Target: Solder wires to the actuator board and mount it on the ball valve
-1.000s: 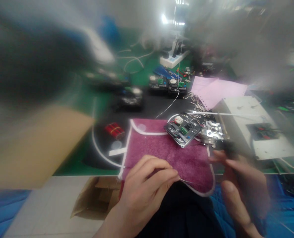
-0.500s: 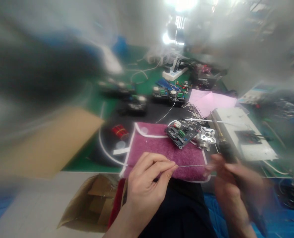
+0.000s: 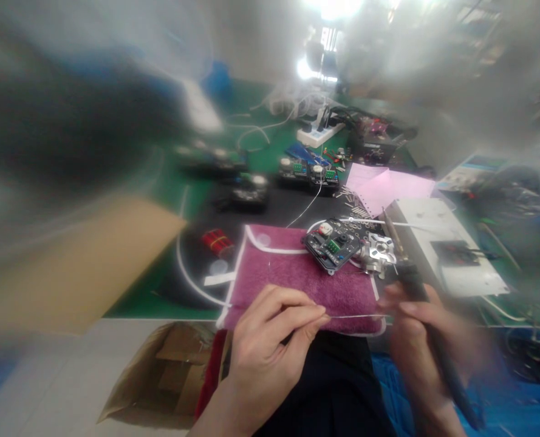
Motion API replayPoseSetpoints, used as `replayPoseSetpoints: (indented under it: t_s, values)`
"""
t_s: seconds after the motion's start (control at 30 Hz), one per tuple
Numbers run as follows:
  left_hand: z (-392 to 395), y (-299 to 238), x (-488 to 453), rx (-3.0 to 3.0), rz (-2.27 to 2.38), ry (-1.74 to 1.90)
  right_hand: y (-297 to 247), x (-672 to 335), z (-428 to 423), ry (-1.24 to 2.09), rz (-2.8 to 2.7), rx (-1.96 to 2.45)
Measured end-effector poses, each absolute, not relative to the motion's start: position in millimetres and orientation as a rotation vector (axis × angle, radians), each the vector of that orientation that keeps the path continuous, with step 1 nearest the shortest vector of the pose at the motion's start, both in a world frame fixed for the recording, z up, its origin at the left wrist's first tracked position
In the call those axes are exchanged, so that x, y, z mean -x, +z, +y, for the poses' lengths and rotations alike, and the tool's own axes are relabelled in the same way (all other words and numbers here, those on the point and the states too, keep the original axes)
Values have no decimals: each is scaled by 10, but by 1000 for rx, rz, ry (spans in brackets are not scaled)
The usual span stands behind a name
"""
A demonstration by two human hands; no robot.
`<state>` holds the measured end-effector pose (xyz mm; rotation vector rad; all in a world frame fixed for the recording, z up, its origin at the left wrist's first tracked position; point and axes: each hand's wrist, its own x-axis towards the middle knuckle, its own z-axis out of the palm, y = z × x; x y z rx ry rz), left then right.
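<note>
A thin silvery strand of solder wire (image 3: 354, 316) runs nearly level between my hands, above a purple towel (image 3: 279, 273). My left hand (image 3: 279, 340) pinches its left end between thumb and fingertips. Slightly blurred, my right hand (image 3: 424, 340) is closed around the black handle of a soldering iron (image 3: 416, 285), whose metal tip points up and away. The wire's right end meets the fingertips of that same hand. On the towel's far right lies a black circuit board assembly (image 3: 333, 244), touching or close to a silver metal bracket (image 3: 381, 250).
A white box (image 3: 452, 243) stands on the right, beside pink papers (image 3: 388, 185) and loose small metal parts (image 3: 356, 203). More board assemblies (image 3: 250, 191) sit farther back. A red bundle (image 3: 217, 241) lies left of the towel; a cardboard box (image 3: 160, 376) is below the table edge.
Both hands and the strand between them have come slightly lower, toward me. The soldering iron stays in my right hand. The board and bracket have stayed put.
</note>
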<state>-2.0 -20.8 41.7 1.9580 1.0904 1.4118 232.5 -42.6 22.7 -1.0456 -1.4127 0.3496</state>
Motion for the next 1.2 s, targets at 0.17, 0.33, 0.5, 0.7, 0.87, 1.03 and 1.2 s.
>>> replayPoseSetpoints:
  t_s: [0.17, 0.33, 0.5, 0.7, 0.87, 1.03, 1.2]
  values:
    - [-220, 423, 41, -1956, 1048, 1420, 206, -2335, -425, 343, -1436, 995]
    - [-220, 405, 92, -2029, 982, 1385, 225, -2303, -385, 383, -1402, 997]
    - [-335, 368, 84, -1994, 1150, 1458, 244, -2307, -391, 376, -1400, 1029]
    - [-479, 358, -190, -1906, 781, 1368, 281, -2301, -501, 387, -1373, 1119]
    - [-450, 358, -373, -1382, 780, 1274, 363, -2312, -532, 369, -1417, 1163]
    - [-395, 396, -366, -1049, 859, 1336, 370, -2331, -545, 322, -1493, 1132]
    - [-341, 439, -315, -1141, 864, 1314, 299, -2321, -551, 270, -1546, 1124]
